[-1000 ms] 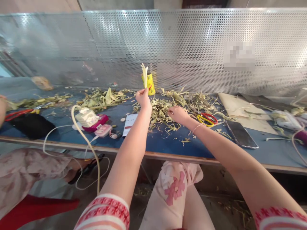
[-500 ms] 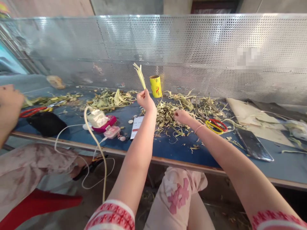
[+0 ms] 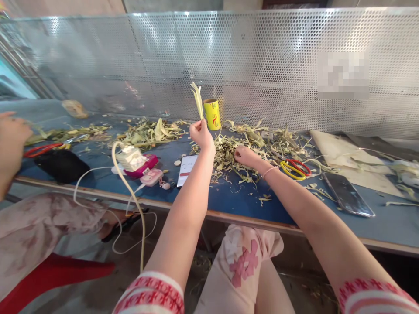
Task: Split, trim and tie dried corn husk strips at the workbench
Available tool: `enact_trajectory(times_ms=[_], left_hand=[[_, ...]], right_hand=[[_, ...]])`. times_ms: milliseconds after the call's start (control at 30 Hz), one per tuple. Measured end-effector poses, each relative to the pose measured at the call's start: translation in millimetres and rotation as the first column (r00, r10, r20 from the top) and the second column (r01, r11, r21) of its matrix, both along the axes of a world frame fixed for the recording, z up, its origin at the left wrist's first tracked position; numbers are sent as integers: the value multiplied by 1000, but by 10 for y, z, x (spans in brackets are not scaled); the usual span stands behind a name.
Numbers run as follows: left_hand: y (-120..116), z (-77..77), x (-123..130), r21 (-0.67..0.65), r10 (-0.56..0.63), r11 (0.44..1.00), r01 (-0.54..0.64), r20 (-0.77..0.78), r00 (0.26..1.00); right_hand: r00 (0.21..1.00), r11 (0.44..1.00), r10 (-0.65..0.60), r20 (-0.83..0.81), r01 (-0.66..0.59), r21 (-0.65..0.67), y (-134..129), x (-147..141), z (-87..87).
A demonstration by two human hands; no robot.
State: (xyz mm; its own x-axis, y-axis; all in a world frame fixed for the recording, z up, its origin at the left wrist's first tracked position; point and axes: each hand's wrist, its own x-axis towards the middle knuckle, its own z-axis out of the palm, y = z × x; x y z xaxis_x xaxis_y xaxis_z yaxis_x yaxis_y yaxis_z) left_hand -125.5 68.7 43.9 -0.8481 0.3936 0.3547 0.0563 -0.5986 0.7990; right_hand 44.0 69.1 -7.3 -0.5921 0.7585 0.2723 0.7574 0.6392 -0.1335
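Observation:
My left hand (image 3: 202, 134) is closed round the lower end of a small bundle of pale yellow-green plant strips (image 3: 197, 101), which stands up above the fist. Just behind the strips is a yellow printed cardboard tube (image 3: 212, 115). My right hand (image 3: 244, 156) has its fingers curled together at the pile of dry plant scraps (image 3: 225, 159); whatever lies in them is too small or hidden to make out. Close to the right wrist lie scissors with red and yellow handles (image 3: 295, 169). A lit phone (image 3: 187, 169) is partly covered by my left forearm.
A dark phone (image 3: 348, 194) and cardboard sheets (image 3: 347, 152) lie to the right. At left are a charger with cables (image 3: 131, 159), a black pouch (image 3: 61, 165), another scrap pile (image 3: 152, 134) and a co-worker's hand (image 3: 13, 131). A perforated metal panel (image 3: 255, 61) backs the table.
My left hand has shifted slightly right with the strips, which now stand more upright. My right hand has moved a little left at the pile. The view has tilted slightly.

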Motion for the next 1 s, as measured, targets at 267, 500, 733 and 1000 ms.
enact_trajectory(times_ms=[267,500,733,1000], left_hand=[[56,-26,-31,36,-49,998,51,-66,997],[19,-28,89,47,-126,990,133,-129,984],[5,-106,375,-8,-275,958,286,-298,914],[-246,-74,727,-91,-419,898,431,-480,771]], right_hand=[[873,991,-133,-469,102,-90,-15,406,490],[371,990,23,-928,-135,-29,-281,827,768],[329,958,-108,-938,-218,-187,-343,1153,426],[379,985,-82,-922,-110,-133,-120,1422,285]])
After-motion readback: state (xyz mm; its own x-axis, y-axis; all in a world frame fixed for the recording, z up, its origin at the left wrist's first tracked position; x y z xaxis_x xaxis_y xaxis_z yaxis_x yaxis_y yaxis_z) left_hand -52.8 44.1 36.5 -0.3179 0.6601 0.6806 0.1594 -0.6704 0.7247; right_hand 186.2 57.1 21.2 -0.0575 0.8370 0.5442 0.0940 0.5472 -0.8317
